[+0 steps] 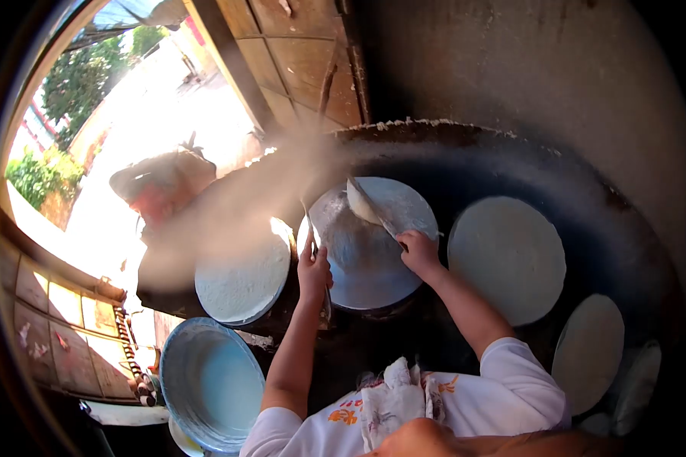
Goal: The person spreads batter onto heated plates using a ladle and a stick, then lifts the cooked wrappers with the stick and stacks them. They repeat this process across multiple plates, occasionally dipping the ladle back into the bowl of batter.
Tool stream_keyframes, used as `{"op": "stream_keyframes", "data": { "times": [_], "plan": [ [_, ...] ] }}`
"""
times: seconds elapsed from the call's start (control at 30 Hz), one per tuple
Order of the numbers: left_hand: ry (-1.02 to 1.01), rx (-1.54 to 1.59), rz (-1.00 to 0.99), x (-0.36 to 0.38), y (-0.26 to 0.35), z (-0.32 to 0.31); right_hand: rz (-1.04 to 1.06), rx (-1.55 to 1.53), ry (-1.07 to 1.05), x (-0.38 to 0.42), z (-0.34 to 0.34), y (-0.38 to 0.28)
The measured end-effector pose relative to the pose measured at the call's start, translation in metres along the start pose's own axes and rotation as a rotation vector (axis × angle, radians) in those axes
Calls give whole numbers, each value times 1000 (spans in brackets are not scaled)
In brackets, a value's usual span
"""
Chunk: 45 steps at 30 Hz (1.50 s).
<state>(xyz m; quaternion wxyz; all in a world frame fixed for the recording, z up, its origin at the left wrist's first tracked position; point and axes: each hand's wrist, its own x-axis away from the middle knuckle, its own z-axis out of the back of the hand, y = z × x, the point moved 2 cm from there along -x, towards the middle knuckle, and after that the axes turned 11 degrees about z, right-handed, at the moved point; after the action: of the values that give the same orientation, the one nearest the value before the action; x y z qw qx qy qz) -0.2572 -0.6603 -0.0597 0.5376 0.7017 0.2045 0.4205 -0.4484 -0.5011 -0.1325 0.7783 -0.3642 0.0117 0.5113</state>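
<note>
My right hand grips the handle of a pale, curved-bladed tool, its blade over the far half of a round griddle. The griddle's surface is pale at the rim, with a dark patch in the middle. My left hand is closed around a long thin tool held upright at the griddle's left edge. The thin tool's lower part runs down past my wrist, and I cannot tell its exact kind. Left of the griddle, a second round plate carries a white layer. Steam drifts over the back left.
A blue bucket of milky liquid stands at the lower left. Another round white-topped plate lies to the right, with a further pale disc beyond. A dark curved rim runs behind. A person in a cap is at the left.
</note>
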Motion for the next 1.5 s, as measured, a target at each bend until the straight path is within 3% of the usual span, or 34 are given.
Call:
{"op": "stream_keyframes", "data": {
  "times": [0.13,0.27,0.33,0.43,0.57,0.67,0.9,1.0,1.07,1.17,1.23,1.3,1.4,1.5],
  "plan": [
    [161,-4,18,41,-10,0,125,-125,-168,-19,13,-13],
    [208,-72,-4,70,-34,-1,400,-279,-216,-18,34,1],
    [226,-103,34,82,-37,-8,336,-301,-175,-32,57,32],
    [193,-131,44,74,-48,-16,176,-26,-66,-52,57,69],
    [246,-190,43,76,-65,-16,333,-123,-250,-64,20,34],
    [249,-253,172,115,-53,-9,419,-225,-329,-55,-2,22],
    [186,-363,293,181,-81,-4,593,-423,-557,-45,46,23],
    [135,-426,328,167,-72,-15,325,-384,-369,-106,33,60],
    [92,-427,326,153,-70,-26,448,-329,-470,-116,23,57],
    [77,-463,380,169,-76,-25,607,-427,-542,-63,29,33],
    [57,-518,38,174,-94,-24,519,-535,-683,-66,46,42],
    [26,-534,149,176,-96,-18,391,-569,-757,-75,45,44],
    [24,-519,388,180,-58,-37,548,-594,-658,-93,22,48],
    [3,-372,276,197,-107,-9,488,-590,-844,-70,52,47]
  ]
}}
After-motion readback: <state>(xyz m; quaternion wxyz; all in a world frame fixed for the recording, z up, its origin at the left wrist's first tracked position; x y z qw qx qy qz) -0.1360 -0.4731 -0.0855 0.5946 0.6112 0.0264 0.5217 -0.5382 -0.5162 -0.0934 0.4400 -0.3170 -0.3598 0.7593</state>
